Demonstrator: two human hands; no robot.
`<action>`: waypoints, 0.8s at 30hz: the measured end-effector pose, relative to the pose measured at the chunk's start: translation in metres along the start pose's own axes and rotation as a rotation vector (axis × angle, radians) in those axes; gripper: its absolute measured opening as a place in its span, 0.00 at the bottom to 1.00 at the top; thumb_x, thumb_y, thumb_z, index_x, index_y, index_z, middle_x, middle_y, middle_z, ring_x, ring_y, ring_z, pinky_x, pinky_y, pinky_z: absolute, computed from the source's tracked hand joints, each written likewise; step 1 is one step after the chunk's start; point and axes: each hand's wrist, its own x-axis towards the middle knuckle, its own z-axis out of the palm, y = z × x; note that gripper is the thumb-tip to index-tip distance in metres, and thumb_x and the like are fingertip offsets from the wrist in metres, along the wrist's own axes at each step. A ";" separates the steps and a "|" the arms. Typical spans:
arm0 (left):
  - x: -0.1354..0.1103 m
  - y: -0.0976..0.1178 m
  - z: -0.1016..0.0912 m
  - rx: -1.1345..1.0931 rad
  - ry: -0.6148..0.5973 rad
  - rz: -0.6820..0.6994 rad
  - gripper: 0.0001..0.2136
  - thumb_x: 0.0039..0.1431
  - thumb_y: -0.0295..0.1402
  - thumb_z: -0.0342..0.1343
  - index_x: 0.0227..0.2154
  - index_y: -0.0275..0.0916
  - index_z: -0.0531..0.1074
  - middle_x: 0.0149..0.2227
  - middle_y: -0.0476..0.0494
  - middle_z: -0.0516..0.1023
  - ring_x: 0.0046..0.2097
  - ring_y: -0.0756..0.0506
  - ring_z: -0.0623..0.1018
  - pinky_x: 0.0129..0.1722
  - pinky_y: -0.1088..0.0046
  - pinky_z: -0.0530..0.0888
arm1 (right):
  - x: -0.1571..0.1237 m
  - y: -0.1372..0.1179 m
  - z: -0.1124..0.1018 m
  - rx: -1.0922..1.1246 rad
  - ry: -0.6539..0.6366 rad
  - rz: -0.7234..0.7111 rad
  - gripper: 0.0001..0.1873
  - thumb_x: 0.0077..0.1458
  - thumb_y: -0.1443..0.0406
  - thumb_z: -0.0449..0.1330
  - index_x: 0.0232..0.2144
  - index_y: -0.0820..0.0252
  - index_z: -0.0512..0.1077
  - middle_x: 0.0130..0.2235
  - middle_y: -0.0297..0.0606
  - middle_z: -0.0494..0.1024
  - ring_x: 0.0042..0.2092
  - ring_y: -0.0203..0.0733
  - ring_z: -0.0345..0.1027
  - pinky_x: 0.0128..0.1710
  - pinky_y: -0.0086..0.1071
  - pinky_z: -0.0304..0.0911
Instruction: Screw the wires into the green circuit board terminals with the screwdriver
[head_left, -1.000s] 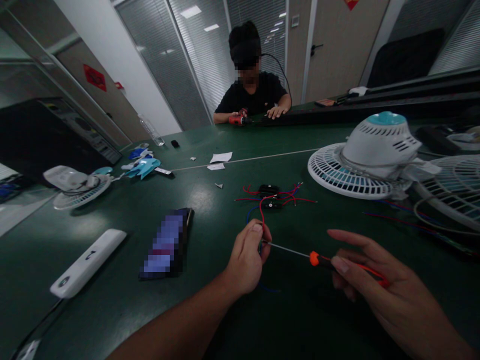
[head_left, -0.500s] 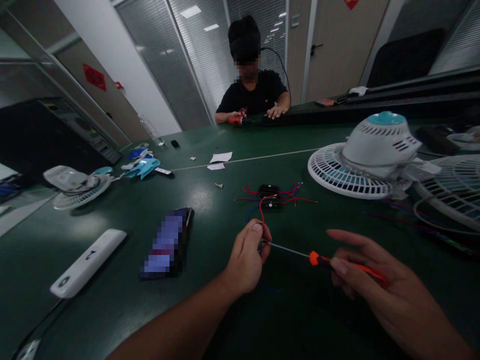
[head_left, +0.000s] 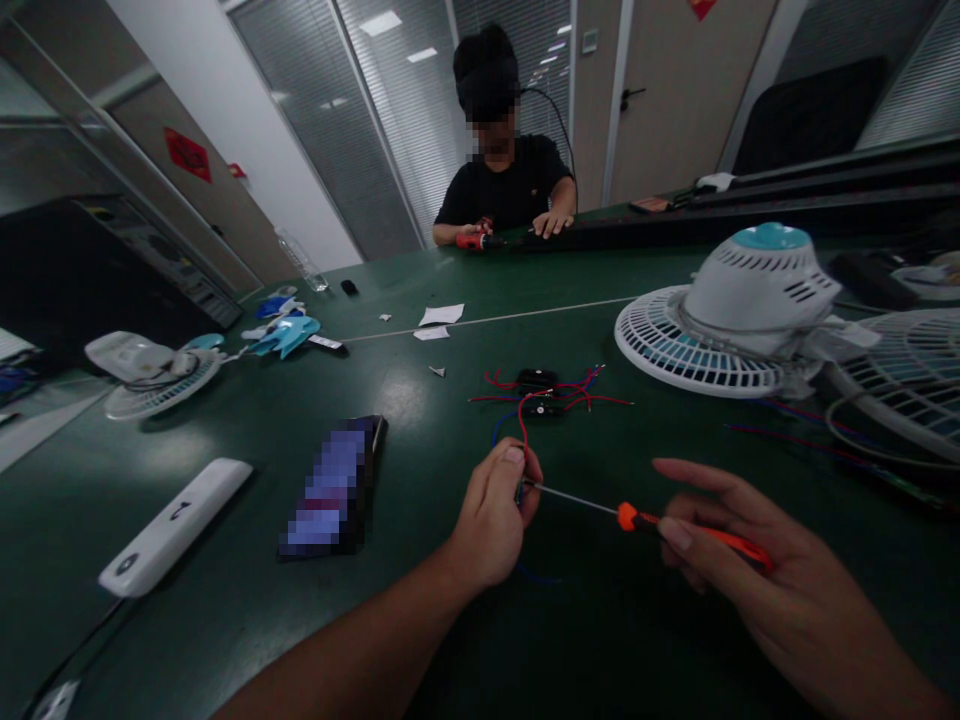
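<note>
My left hand (head_left: 499,515) is closed around a small dark part (head_left: 520,492) with wires, mostly hidden by the fingers. A red wire (head_left: 524,425) and a blue wire (head_left: 497,428) rise from this grip. In my right hand (head_left: 739,560) is a screwdriver (head_left: 694,534) with an orange and black handle, its shaft pointing left. The tip meets the part at my left fingertips; exactly where it seats I cannot make out. Just beyond lie two black modules (head_left: 538,379) with red and blue leads.
To the left are a phone (head_left: 330,490) and a white power strip (head_left: 176,525). A white fan (head_left: 757,310) stands at the right, a smaller fan (head_left: 150,370) at the far left. Across the green table (head_left: 420,640), another person (head_left: 502,180) holds a red power tool (head_left: 471,241).
Almost nothing differs. Both hands keep their grips, and the screwdriver stays against the part with only a very slight shift.
</note>
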 end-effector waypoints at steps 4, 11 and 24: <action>0.000 0.001 0.000 0.000 0.007 0.000 0.17 0.57 0.48 0.46 0.24 0.39 0.64 0.20 0.55 0.59 0.19 0.53 0.57 0.17 0.79 0.53 | -0.002 0.001 -0.001 0.026 0.014 0.010 0.23 0.53 0.53 0.61 0.49 0.55 0.72 0.26 0.35 0.79 0.25 0.41 0.73 0.23 0.30 0.70; 0.001 0.000 -0.001 0.005 0.005 0.005 0.17 0.58 0.47 0.45 0.24 0.38 0.64 0.20 0.55 0.59 0.19 0.53 0.57 0.17 0.79 0.53 | -0.002 0.003 -0.002 -0.016 0.008 0.013 0.24 0.53 0.52 0.62 0.50 0.55 0.71 0.28 0.36 0.78 0.26 0.41 0.73 0.24 0.30 0.70; 0.001 -0.001 -0.001 -0.011 0.014 0.002 0.17 0.57 0.48 0.46 0.24 0.38 0.65 0.22 0.53 0.60 0.21 0.53 0.59 0.17 0.80 0.54 | -0.002 0.006 -0.001 -0.036 0.009 0.006 0.23 0.52 0.52 0.62 0.48 0.54 0.71 0.30 0.35 0.78 0.27 0.40 0.73 0.26 0.29 0.70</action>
